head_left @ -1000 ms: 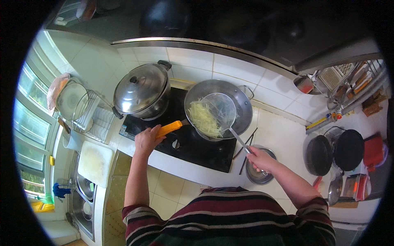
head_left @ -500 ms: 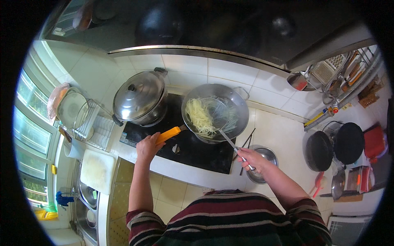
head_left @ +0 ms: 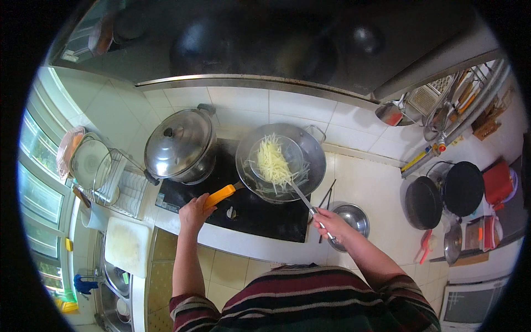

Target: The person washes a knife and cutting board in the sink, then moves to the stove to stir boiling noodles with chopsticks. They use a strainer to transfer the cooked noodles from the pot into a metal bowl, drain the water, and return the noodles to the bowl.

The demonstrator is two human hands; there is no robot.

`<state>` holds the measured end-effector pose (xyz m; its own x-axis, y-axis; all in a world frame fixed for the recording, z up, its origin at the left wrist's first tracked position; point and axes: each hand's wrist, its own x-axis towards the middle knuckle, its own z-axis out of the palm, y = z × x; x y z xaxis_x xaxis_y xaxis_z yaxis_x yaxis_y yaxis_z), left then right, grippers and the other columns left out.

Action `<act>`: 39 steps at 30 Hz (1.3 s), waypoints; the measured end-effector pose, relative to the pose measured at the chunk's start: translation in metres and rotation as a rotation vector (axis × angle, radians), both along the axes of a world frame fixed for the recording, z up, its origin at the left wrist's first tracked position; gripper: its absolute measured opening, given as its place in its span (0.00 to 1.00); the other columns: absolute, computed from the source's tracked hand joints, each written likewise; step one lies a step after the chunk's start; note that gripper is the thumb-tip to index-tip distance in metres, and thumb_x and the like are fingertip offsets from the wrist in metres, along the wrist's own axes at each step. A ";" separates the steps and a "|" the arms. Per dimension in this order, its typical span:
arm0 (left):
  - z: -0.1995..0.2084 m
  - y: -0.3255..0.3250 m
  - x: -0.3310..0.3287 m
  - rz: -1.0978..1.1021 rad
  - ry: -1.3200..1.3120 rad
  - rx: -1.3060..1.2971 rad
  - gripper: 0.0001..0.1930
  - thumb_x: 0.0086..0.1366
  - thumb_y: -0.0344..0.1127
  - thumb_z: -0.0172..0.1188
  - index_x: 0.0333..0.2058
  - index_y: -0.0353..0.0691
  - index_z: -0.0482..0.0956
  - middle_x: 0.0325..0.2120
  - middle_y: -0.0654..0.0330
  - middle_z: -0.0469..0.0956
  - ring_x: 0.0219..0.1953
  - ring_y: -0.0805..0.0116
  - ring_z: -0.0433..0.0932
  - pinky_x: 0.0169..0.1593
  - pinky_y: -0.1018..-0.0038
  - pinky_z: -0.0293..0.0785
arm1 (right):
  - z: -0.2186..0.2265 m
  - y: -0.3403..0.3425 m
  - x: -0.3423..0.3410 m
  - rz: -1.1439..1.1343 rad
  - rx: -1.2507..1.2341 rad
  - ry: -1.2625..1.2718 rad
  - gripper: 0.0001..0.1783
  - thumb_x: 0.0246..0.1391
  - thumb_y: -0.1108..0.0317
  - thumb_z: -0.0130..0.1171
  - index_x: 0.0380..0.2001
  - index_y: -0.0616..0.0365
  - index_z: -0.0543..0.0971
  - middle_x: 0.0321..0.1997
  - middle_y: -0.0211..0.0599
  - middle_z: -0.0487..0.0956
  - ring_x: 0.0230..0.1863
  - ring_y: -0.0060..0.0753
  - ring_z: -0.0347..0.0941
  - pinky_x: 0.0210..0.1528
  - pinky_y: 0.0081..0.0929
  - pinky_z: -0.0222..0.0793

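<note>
A grey wok (head_left: 313,149) sits on the black stove (head_left: 265,217). My left hand (head_left: 193,213) is wrapped round its orange handle (head_left: 220,197). My right hand (head_left: 331,226) is closed on the metal handle of a skimmer (head_left: 301,195), whose round head is over the wok. Pale yellow shreds (head_left: 271,160), apparently potato, lie heaped on the skimmer. A few more shreds are in the wok around it. Whether the skimmer touches the wok's bottom, I cannot tell.
A lidded steel pot (head_left: 182,141) stands left of the wok. To the right are chopsticks (head_left: 328,193) and a steel bowl (head_left: 354,217). A cutting board (head_left: 126,243) and dish rack (head_left: 124,185) are at the left; dark pans (head_left: 423,202) hang at the right.
The skimmer has gathered the shreds that lay at the wok's left side, and they now sit heaped on its head. My left hand keeps its hold on the handle.
</note>
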<state>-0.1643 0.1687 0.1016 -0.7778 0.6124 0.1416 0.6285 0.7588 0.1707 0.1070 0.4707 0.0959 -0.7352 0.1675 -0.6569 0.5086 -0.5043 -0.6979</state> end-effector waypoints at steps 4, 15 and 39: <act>-0.002 -0.003 0.000 0.006 -0.014 0.051 0.24 0.47 0.48 0.65 0.44 0.48 0.75 0.29 0.61 0.78 0.29 0.64 0.78 0.32 0.72 0.74 | 0.016 0.004 0.000 0.006 0.079 0.058 0.09 0.59 0.62 0.46 0.41 0.49 0.68 0.22 0.21 0.63 0.13 0.12 0.53 0.12 0.14 0.51; -0.011 -0.005 -0.004 0.009 -0.054 0.127 0.23 0.46 0.46 0.66 0.43 0.48 0.75 0.30 0.60 0.78 0.30 0.62 0.77 0.33 0.72 0.73 | 0.007 0.009 0.002 0.002 0.126 0.027 0.14 0.59 0.63 0.46 0.47 0.51 0.67 0.21 0.22 0.62 0.14 0.11 0.54 0.12 0.13 0.51; -0.022 -0.009 -0.004 -0.020 -0.062 0.140 0.25 0.46 0.45 0.66 0.44 0.47 0.75 0.30 0.59 0.77 0.29 0.61 0.78 0.32 0.71 0.74 | 0.030 -0.011 0.000 -0.040 0.071 0.000 0.21 0.58 0.64 0.47 0.54 0.53 0.62 0.22 0.24 0.64 0.13 0.12 0.54 0.13 0.13 0.53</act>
<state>-0.1685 0.1597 0.0799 -0.7756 0.6053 0.1791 0.6282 0.7123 0.3132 0.1075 0.4597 0.1257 -0.7266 0.2435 -0.6424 0.4891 -0.4734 -0.7326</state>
